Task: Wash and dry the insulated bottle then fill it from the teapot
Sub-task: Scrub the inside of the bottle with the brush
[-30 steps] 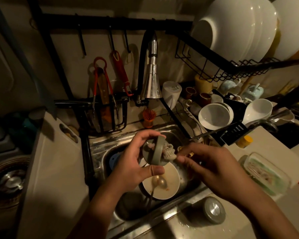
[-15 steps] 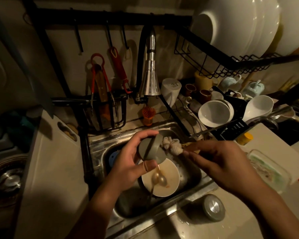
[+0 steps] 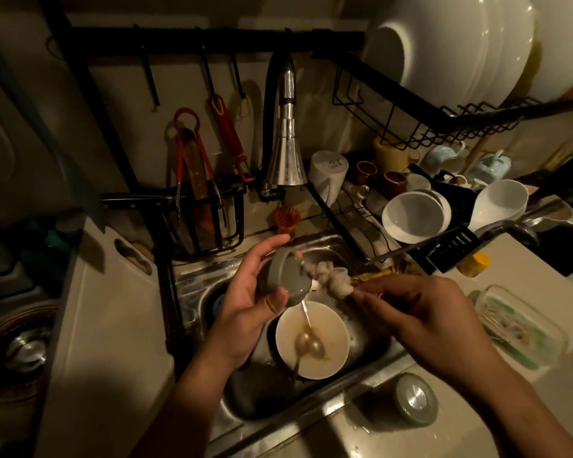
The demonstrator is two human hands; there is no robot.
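Gripping grey lid in curled left hand. Pinching sudsy brush in right hand, tip against lid, bottle on desk near wrist.

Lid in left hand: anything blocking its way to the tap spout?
Nothing visible. The left hand grips the lid below the tap spout, open air between. The brush in the right hand is at the lid's right side, not above it.

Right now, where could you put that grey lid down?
The white board left of the sink is bare. So is the counter in front, left of the grey bottle. The sink, with its bowl, and the dish rack are crowded.
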